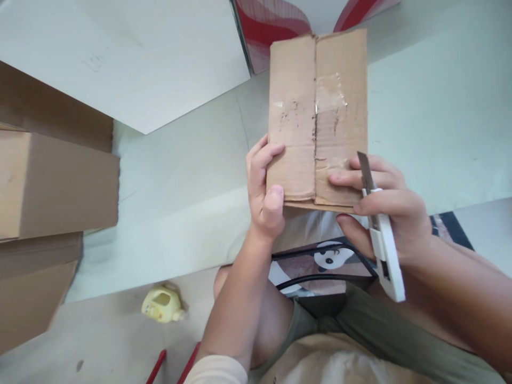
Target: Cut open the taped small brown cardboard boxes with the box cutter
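Note:
A small brown cardboard box [294,165] is held up before me, its two flaps meeting along a centre seam, with scraps of clear tape and dark torn marks on them. My left hand [266,186] grips its lower left side, thumb on the near corner and fingers around the edge. In my right hand [392,197] is a white utility knife [386,250] with its blade out, pointing up and away from me. Fingers of that same hand also rest on the box's lower right part. The blade stands beside the box's right edge.
A pale green-white surface [192,213] stretches behind the box. Larger cardboard boxes [72,186] stand at the left, below a white panel [120,58]. A panda-print bag [308,266] with black handles sits by my lap. On the floor lies a yellow jug [162,304].

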Available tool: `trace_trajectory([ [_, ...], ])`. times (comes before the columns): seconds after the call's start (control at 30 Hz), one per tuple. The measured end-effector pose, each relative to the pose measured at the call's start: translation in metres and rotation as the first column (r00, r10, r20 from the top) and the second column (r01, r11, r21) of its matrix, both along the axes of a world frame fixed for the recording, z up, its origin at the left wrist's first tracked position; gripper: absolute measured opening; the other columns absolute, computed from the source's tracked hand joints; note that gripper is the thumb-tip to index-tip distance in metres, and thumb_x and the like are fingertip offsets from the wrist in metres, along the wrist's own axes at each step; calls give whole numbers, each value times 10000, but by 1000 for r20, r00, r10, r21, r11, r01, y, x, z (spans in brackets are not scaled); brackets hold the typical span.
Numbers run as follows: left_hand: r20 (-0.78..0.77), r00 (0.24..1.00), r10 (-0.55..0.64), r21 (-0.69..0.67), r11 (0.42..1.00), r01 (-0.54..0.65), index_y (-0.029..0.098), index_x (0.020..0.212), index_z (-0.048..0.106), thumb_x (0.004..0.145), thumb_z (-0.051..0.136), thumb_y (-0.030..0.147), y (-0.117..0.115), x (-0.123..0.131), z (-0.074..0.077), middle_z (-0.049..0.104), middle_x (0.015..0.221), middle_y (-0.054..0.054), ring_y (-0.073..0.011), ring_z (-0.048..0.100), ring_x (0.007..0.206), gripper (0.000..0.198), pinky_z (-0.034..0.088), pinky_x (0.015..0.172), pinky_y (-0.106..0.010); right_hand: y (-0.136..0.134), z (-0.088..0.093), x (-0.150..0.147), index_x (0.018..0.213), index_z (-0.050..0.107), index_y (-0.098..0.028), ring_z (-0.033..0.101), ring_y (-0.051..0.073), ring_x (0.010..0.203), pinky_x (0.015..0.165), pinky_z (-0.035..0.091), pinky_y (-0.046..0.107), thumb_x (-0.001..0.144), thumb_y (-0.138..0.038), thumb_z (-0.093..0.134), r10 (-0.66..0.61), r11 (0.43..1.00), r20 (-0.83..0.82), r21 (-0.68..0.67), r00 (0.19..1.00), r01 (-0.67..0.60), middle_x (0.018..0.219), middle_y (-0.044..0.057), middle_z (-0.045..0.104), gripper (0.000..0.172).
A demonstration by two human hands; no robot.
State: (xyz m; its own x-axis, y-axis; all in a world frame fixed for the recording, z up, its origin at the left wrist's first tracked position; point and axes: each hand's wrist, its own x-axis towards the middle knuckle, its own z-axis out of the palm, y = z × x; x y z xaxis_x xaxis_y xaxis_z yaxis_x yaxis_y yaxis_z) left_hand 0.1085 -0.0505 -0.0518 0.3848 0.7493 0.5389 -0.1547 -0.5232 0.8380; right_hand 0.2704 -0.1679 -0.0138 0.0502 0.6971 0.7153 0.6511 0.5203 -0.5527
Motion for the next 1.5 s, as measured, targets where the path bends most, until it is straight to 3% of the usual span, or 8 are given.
trace_trajectory([
  [0.43,8,1000,-7,17,1000,7,362,1370,558,964,444,671,3,-1,-3,542,1449,-45,-348,461,1428,523,382,1198,-562,-1,1,-1,957,563,-258,694,194,1135,1060,581,455,815,-75,695,40,999,-28,22,999,-39,1221,75,763,267],
  [0.8,16,1000,-8,-10,1000,8,351,1347,569,962,458,670,1,-1,-1,548,1444,-48,-348,454,1427,512,369,1201,-560,-2,0,-2,1019,542,-264,663,186,1207,1098,557,437,773,-27,672,41,999,-29,-9,999,-41,1241,66,743,365],
  [1.5,-28,1000,-6,55,998,8,344,1392,538,978,417,648,4,-3,-2,540,1444,-45,-349,473,1420,528,402,1199,-553,-2,4,-3,941,519,-287,680,199,1152,1073,575,466,817,-51,641,22,999,10,-31,1000,-22,1236,45,732,293],
])
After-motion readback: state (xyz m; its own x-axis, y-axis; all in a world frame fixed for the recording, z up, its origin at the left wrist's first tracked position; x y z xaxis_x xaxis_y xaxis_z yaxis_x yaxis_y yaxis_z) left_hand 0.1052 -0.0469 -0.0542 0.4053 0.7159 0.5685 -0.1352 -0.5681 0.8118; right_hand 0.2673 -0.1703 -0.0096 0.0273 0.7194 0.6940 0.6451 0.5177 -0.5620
